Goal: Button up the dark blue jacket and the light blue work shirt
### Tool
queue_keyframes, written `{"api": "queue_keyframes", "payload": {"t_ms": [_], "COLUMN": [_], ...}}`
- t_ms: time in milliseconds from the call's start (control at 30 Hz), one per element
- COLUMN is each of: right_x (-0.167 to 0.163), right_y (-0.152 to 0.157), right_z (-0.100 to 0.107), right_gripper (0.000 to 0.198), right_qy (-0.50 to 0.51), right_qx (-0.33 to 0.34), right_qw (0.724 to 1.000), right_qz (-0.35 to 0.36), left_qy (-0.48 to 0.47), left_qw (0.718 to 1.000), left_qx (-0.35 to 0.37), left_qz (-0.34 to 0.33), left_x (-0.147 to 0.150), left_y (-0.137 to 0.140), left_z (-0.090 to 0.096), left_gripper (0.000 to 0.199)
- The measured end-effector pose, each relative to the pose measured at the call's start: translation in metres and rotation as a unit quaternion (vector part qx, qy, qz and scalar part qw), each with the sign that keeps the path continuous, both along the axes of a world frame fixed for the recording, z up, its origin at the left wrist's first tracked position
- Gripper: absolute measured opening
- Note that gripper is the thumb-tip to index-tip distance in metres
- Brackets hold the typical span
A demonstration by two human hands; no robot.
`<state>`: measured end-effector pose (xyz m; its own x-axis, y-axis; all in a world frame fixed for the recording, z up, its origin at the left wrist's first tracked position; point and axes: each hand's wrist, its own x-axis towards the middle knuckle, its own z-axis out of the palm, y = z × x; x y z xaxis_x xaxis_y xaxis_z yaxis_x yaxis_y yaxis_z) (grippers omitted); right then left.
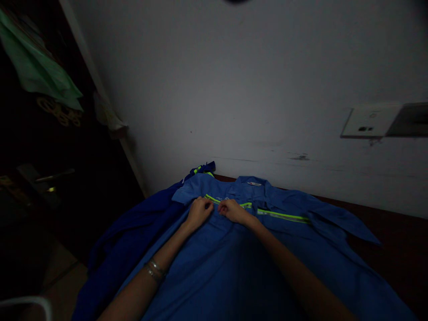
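A blue work shirt [207,263] with short sleeves lies spread out, its collar toward the wall. Across its chest run yellow-green and silver reflective strips [284,216]. My left hand [199,210] is closed in a pinch on the shirt's chest, by the left strip. Close beside it, my right hand [232,211] pinches at the cloth just below the same strip. The fingertips of both hands are small and dim here. Under the shirt, a darker blue garment [133,227] sticks out on the left, with a bit of yellow-green trim at its far end.
A pale wall [234,89] rises behind the dark wooden surface [377,263]. Wall sockets [372,120] sit at the right. On the left stands a dark door [83,187] with a metal handle [55,176] and a hanging green cloth [43,69]. A white curved object [28,301] shows at bottom left.
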<state>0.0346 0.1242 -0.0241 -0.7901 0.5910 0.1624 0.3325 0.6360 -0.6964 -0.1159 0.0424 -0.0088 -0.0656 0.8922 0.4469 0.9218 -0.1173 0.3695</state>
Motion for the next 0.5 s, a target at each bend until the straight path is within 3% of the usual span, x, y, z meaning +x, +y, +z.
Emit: {"api": "queue_keyframes", "payload": {"t_ms": [367,500], "right_x": [0.0,-0.002], "right_y": [0.002,0.008], "right_z": [-0.003,-0.003], "right_gripper": [0.016,0.014], "right_qy": [0.012,0.044], "right_qx": [-0.028,-0.053], "right_qw": [1.0,0.997], "right_qz": [-0.008,-0.043], "left_qy": [0.013,-0.042], "left_qw": [1.0,0.998], "left_qx": [0.012,0.038], "left_qz": [-0.004,0.001], "left_x": [0.005,0.011], "left_y": [-0.003,-0.006], "left_z": [0.003,0.01], "left_gripper": [0.021,0.019]}}
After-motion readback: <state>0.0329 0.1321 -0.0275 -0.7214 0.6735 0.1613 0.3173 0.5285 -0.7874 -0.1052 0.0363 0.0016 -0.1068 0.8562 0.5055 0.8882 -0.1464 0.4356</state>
